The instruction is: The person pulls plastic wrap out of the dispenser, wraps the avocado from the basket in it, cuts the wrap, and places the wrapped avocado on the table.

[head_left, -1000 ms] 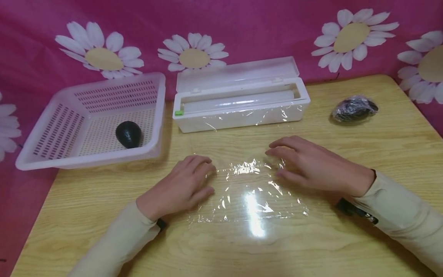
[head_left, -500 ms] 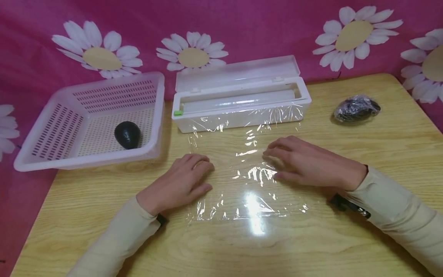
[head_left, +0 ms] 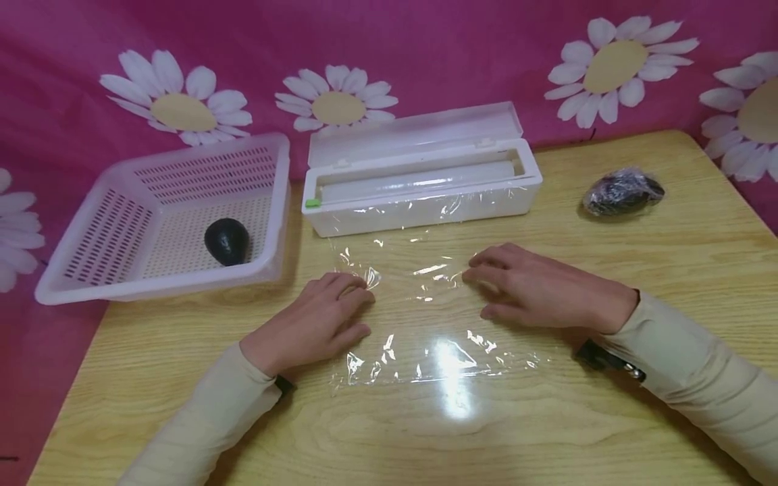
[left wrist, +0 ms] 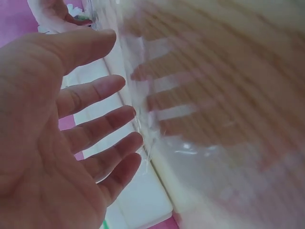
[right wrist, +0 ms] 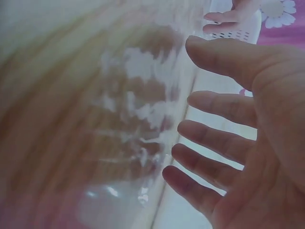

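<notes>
A sheet of clear plastic wrap runs from the white wrap dispenser toward the front of the table, with glinting creases. My left hand is at the sheet's left side, its fingertips right at the film. On the right side my right hand touches down with fingertips on the film. In both wrist views the fingers are spread and loosely extended, with nothing gripped. The dispenser's lid stands raised, showing the roll inside; a green slider sits at its left end.
At the back left stands a white slotted basket with one dark avocado in it. A dark, avocado-like item in plastic wrap lies at the back right. A pink flowered cloth hangs behind the wooden table.
The glints and creases in the film have shifted as it settles between the hands. My right hand has moved slightly left; my left hand has barely moved.
</notes>
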{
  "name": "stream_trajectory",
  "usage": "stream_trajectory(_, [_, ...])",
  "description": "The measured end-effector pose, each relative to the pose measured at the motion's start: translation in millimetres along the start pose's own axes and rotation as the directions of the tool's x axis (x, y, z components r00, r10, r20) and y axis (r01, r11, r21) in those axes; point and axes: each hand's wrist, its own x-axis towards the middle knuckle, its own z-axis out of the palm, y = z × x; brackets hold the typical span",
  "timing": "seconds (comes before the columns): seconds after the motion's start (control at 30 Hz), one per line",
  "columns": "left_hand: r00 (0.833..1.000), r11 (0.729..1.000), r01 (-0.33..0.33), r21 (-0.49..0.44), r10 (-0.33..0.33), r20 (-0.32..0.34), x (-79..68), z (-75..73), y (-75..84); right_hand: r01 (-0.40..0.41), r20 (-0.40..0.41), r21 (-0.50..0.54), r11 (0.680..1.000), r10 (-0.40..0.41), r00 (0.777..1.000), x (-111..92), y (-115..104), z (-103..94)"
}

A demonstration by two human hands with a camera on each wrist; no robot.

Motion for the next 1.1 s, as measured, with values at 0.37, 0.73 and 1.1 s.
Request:
stream_trajectory(0.37, [1.0, 1.0, 0.01, -0.023, -0.01, 0.005, -1.6, -12.5, 6.0, 0.011, -0.052, 0.003, 1.0, -0.011, 0.999, -2.9, 0.9, -6.1])
stream_trajectory(0.73, [0.999, 1.0, 0.016, 0.012, -0.016, -0.039, -9.8, -25.1, 3.4, -0.015, -0.002, 0.001, 1.0, 0.015, 1.0, -4.2, 7.2, -4.5])
stream_trajectory(1.1, [0.982, 0.992, -0.028, 0.127, 0.051, -0.182, -17.6, -46.6, -4.9, -0.065, 0.046, 0.026, 0.998, 0.063, 0.997, -5.5, 8.1, -6.8])
